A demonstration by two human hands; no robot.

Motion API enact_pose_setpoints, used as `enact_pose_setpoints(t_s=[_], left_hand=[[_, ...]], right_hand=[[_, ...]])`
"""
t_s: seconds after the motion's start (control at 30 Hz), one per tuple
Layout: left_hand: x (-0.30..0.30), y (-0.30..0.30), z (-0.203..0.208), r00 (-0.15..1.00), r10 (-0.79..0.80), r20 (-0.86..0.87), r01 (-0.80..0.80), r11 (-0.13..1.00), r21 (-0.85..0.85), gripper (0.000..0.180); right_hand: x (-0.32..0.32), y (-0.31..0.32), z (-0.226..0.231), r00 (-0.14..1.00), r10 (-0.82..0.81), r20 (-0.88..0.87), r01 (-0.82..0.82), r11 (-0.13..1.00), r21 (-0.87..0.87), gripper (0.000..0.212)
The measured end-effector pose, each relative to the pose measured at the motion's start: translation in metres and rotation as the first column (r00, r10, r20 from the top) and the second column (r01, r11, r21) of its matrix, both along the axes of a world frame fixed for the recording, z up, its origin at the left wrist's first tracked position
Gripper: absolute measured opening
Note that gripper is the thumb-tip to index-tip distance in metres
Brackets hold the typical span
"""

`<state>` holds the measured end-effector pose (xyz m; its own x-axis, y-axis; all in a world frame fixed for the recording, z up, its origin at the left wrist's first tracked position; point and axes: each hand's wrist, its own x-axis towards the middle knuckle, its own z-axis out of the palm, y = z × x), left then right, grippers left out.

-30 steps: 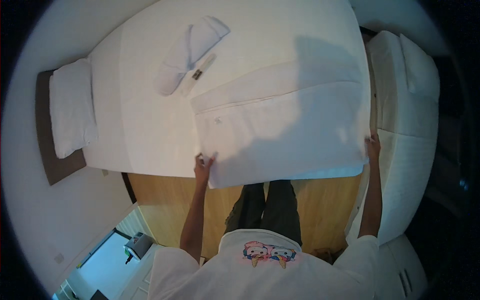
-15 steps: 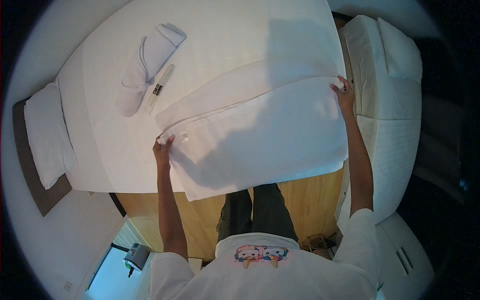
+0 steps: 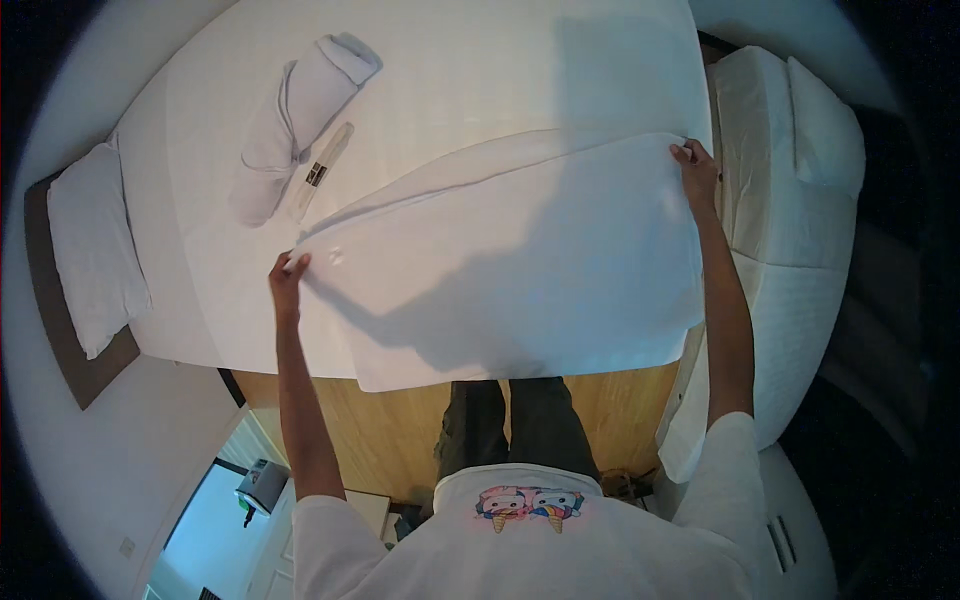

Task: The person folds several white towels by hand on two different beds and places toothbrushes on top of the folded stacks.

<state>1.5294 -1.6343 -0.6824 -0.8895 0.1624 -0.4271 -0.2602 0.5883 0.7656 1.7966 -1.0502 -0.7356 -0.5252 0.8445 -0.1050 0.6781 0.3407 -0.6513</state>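
A large white towel [image 3: 540, 260] is stretched across the near side of the white bed [image 3: 450, 70]. Part of it is folded over, with a second layer showing beyond the upper edge, and its near edge hangs over the side of the bed. My left hand [image 3: 285, 278] pinches the left corner between thumb and fingers. At the far right, my right hand [image 3: 697, 172] grips the opposite corner, close to the bed's right edge. The held edge runs fairly taut between both hands.
Rolled white towels [image 3: 315, 95] lie on the bed at the upper left, beside a slim packet with a dark label [image 3: 318, 175]. Pillows [image 3: 97, 250] rest at the left end. To the right stands a second bed [image 3: 790, 240]. The wooden bed side [image 3: 370, 425] is near my legs.
My left hand has moved left and slightly away from me, drawing its corner outward. My right hand has shifted slightly right and away. The held edge looks straighter and more stretched.
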Motion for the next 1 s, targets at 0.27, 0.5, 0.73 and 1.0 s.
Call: enact_pose_setpoints(t_s=[0.27,0.5,0.73,1.0], left_hand=[[-0.015,0.007,-0.028,0.998,0.002,-0.058,-0.004,1.000,-0.025,0.029],[-0.013,0.015,-0.045,0.862,-0.182,-0.472,-0.083,0.870,-0.486,0.031],[0.044,0.197,-0.015,0.522,-0.637,-0.568,0.500,0.767,-0.401,0.054],[0.060,0.326,0.001,0.437,-0.896,0.082,0.764,0.322,-0.559,0.072]], right_hand=[[0.011,0.011,0.001,0.993,-0.109,-0.044,0.113,0.988,0.101,0.028],[0.002,-0.006,0.009,0.998,0.006,-0.059,0.005,0.985,0.172,0.033],[0.121,-0.204,0.064,0.809,-0.530,-0.254,0.546,0.838,-0.008,0.034],[0.150,-0.322,0.053,0.393,-0.903,0.171,0.392,-0.004,-0.920,0.044]])
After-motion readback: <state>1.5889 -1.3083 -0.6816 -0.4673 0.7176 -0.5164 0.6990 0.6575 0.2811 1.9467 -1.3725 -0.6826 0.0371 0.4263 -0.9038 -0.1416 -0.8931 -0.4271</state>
